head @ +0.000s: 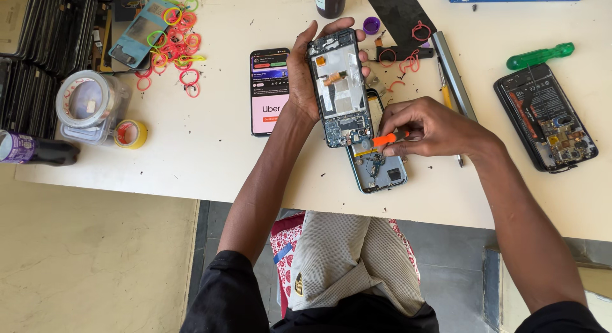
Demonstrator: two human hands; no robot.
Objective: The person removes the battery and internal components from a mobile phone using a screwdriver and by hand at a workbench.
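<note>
left hand (pixel 306 78) is wrapped round an opened phone (pixel 340 87), fingers curled over the top and far edge, thumb side along the near edge, so the bare insides face up toward the camera and the lower end tips down toward the other hand. looks held that way to keep the board steady and lit while it gets worked on. right hand (pixel 428 125) is pinched shut on a small orange screwdriver (pixel 387 139), tip touching the lower end of the phone, near the bottom of the board, grip close to the tip which i'd guess is for fine control. just under the phone, flat on the white table (pixel 210 154), lies a back shell (pixel 377 168) with some small parts sitting in it, maybe used as a catch tray, can't tell for sure. beside the left wrist a second phone (pixel 269 90) lies screen up and lit. further right a grey strip (pixel 452 74) and some red bands (pixel 408 52), then another opened phone (pixel 545 116) with a green screwdriver (pixel 540 55) above it, well apart from the work. far left there's a tape roll (pixel 131 133), a clear tub (pixel 89 106), a heap of coloured bands (pixel 175 43), and a stack of dark frames (pixel 38 52) along the edge, all out of the hands' way.
</note>
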